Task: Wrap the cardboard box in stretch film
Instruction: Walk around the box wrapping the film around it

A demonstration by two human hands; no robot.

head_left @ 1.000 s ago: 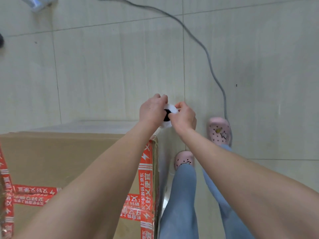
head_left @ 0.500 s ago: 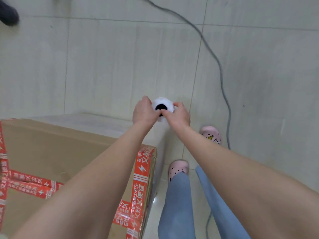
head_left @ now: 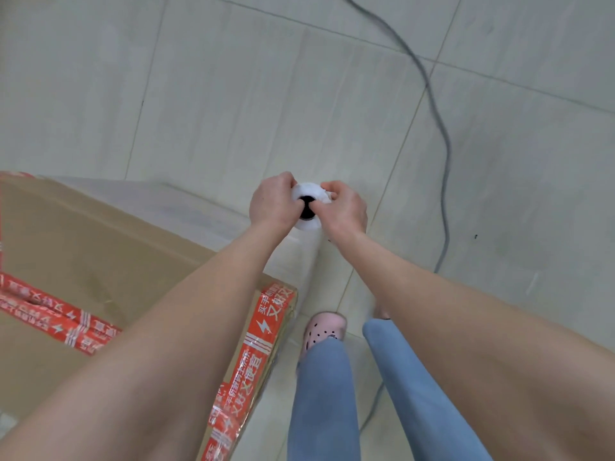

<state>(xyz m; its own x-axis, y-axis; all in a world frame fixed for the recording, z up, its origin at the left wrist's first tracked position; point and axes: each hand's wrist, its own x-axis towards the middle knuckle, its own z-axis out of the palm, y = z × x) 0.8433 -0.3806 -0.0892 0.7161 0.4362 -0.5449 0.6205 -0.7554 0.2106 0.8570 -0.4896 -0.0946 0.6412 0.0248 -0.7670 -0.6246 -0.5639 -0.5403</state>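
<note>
A large brown cardboard box (head_left: 100,254) with red printed tape stands at the lower left, its corner near my legs. I hold a white stretch film roll (head_left: 309,207) upright past that corner, its dark core facing me. My left hand (head_left: 273,204) grips the roll's left side and my right hand (head_left: 344,209) grips its right side, thumbs at the core. Clear film (head_left: 199,207) runs from the roll along the box's far side.
A grey cable (head_left: 436,121) snakes across the pale tiled floor on the right, passing behind my legs. My feet in pink clogs (head_left: 322,327) stand right beside the box corner.
The view has swung, so the box corner now sits lower and further right. Both hands keep hold of the roll, which has stayed just past the corner.
</note>
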